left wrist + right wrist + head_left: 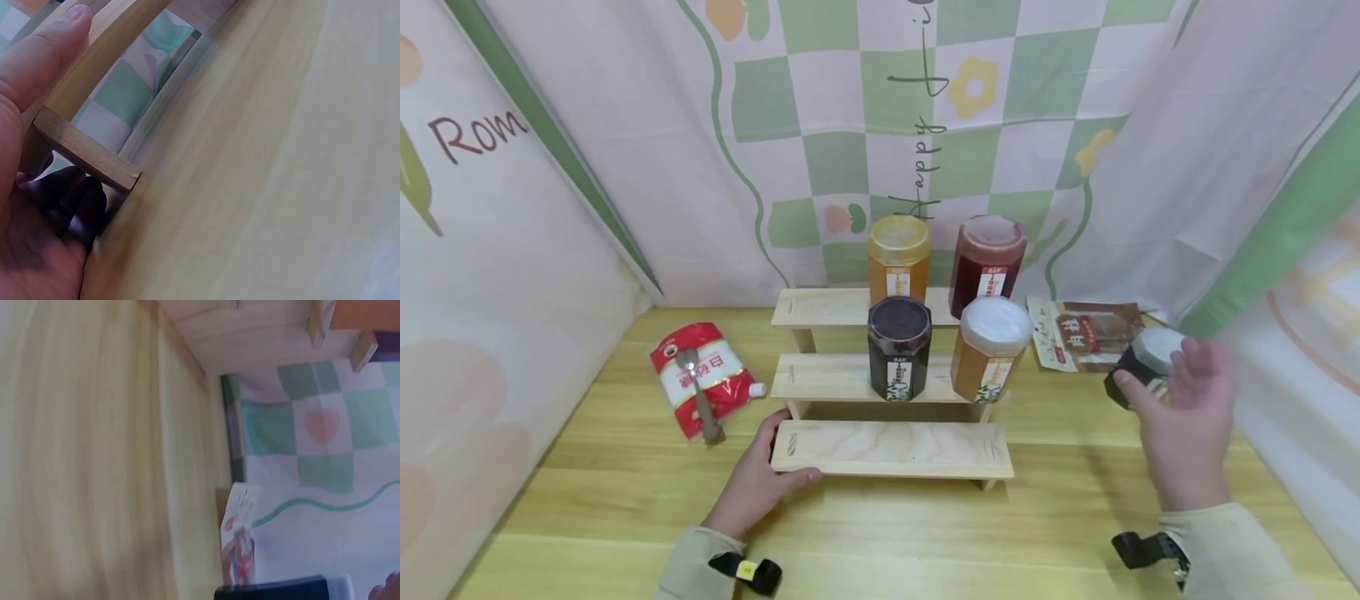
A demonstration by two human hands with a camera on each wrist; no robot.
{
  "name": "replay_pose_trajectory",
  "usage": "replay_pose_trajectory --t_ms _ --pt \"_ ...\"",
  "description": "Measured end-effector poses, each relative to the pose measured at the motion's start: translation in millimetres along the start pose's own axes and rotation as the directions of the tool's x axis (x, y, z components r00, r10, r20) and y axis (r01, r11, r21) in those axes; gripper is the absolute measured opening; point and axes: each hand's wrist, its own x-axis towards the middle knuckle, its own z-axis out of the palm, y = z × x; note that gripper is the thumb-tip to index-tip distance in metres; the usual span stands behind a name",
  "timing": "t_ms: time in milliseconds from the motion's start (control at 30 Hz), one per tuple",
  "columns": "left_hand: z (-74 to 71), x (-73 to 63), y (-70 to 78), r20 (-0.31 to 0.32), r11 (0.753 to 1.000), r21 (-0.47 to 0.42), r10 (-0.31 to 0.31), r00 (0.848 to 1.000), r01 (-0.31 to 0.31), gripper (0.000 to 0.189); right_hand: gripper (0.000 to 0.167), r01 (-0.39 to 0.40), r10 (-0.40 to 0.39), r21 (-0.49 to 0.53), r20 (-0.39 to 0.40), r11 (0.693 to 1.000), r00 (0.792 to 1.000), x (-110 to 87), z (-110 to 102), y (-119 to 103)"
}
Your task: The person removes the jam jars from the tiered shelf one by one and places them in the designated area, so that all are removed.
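Note:
A three-step wooden rack (887,446) stands on the table. My left hand (760,479) grips the left end of its lowest step, thumb on top and the other fingers curled around the side; the left wrist view shows the thumb (47,59) on the board. Beside a dark jar (1129,371) with a white lid, at the right, is my right hand (1191,425), its thumb and fingers spread apart. The right wrist view catches this jar (275,590) lying across the lower edge, with fingertips (389,589) near the lid. Contact with it cannot be made out.
On the top step stand a yellow jar (898,258) and a red jar (988,271). The middle step bears a dark jar (900,350) and an amber jar (991,350). A spoon (700,400) lies on a red-white bag (730,379) at left; a brown packet (1093,333) lies right.

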Motion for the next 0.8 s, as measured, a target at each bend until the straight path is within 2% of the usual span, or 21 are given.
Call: replay_pose_trajectory --t_ms 100,267,400,633,800 --pt "0.0 -0.4 0.3 -0.001 1.000 0.000 -0.003 1.000 0.003 0.110 0.092 0.022 -0.022 0.040 -0.006 0.999 1.000 -3.0 8 -2" --pt "-0.2 -0.8 1.3 0.002 1.000 -0.003 0.005 1.000 -0.005 0.109 0.089 0.039 -0.039 -0.001 -0.006 0.999 0.999 -6.8 19 -3" --pt "-0.5 -1.4 2.3 0.006 1.000 -0.009 0.007 1.000 -0.007 0.107 0.087 0.059 -0.060 0.007 0.016 0.998 0.998 -10.3 28 -3" --pt "-1.3 -2.8 4.2 0.015 1.000 -0.016 0.007 1.000 -0.007 0.106 0.076 0.078 -0.086 0.120 0.068 0.990 0.994 -19.4 44 -6" --pt "-1.4 -3.0 5.0 0.017 1.000 -0.017 0.006 1.000 -0.006 0.106 0.068 0.107 -0.119 0.101 0.114 0.989 0.986 -25.6 51 -7"
